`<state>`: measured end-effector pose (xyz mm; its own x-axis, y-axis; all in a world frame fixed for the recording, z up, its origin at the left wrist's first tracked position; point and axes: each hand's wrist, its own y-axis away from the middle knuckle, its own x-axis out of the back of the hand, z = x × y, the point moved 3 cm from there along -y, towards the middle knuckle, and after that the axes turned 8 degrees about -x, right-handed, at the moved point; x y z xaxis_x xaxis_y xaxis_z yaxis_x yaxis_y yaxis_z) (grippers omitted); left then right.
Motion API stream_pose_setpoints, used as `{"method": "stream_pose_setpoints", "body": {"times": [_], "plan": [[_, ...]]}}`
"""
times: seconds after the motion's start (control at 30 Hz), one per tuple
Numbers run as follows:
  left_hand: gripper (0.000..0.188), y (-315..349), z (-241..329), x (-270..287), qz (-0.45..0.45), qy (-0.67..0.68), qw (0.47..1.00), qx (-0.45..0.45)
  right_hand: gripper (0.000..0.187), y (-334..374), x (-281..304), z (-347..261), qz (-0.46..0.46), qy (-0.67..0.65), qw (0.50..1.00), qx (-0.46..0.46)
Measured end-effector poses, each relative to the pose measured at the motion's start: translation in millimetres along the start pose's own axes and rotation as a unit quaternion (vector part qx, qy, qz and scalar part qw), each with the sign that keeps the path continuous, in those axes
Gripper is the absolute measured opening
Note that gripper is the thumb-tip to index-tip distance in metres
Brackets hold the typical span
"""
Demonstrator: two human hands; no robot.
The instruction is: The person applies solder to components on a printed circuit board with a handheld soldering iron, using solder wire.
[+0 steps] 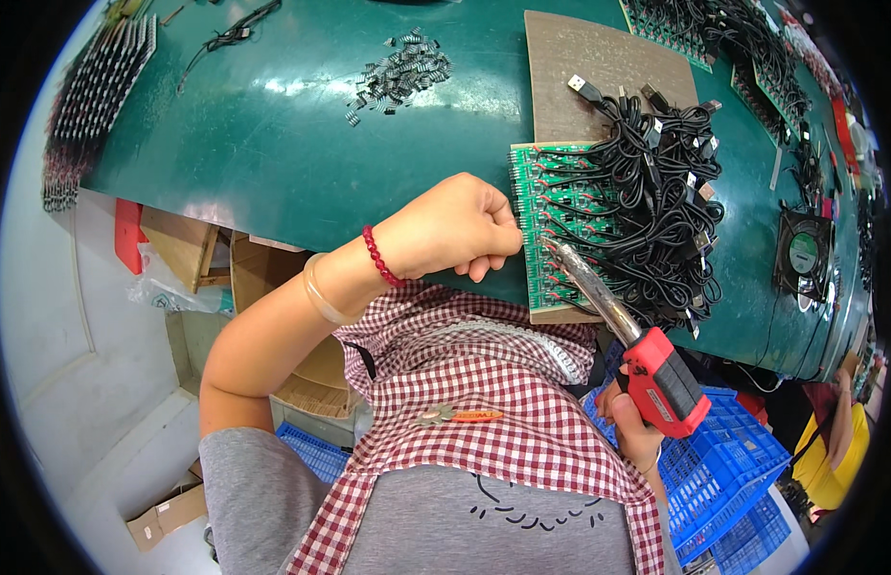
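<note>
A green circuit board panel (551, 230) lies on the bench, its left edge lined with metal pins and red wires soldered across it. Black USB cables (647, 201) run from it in a tangled heap to the right. My left hand (465, 228) is closed in a pinch at the panel's left edge; whatever its fingertips hold is hidden. In my right hand (632, 426) is a red and black soldering gun (661, 383), gripped by its handle. Its metal barrel slants up and left, with the tip over the panel near the red wires.
Small black and silver parts (402, 75) lie piled on the green bench (302, 125). A brown board (599, 67) sits behind the panel. Stacked panels (101, 105) stand far left, a fan (804, 251) at right. Blue crates (723, 450) are below; another person (838, 431) is at lower right.
</note>
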<state>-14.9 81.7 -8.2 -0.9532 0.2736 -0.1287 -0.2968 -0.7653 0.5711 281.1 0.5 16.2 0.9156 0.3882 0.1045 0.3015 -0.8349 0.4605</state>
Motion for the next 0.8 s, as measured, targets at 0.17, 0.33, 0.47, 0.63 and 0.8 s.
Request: {"method": "stream_pose_setpoints", "body": {"times": [0.17, 0.33, 0.47, 0.63, 0.8], "plan": [[0.013, 5, -5, 0, -0.011, 0.024, 0.999, -0.034, 0.039, 0, 5, 9, -0.026, 0.064, 0.998, 0.006], [0.013, 6, -9, -4, -0.010, 0.050, 0.998, -0.046, 0.033, -1, 11, 14, -0.046, 0.134, 0.989, 0.034], [0.012, 3, -11, -2, -0.010, 0.052, 0.997, -0.051, 0.028, 3, 14, 22, -0.041, 0.174, 0.983, 0.034], [0.012, 1, -10, -1, -0.014, 0.045, 0.998, -0.045, 0.032, 3, 0, 2, 0.000, 0.057, 0.998, 0.004], [0.014, 5, -12, 0, -0.006, 0.050, 0.997, -0.051, 0.037, 0, -2, -1, 0.001, -0.009, 1.000, 0.006]]}}
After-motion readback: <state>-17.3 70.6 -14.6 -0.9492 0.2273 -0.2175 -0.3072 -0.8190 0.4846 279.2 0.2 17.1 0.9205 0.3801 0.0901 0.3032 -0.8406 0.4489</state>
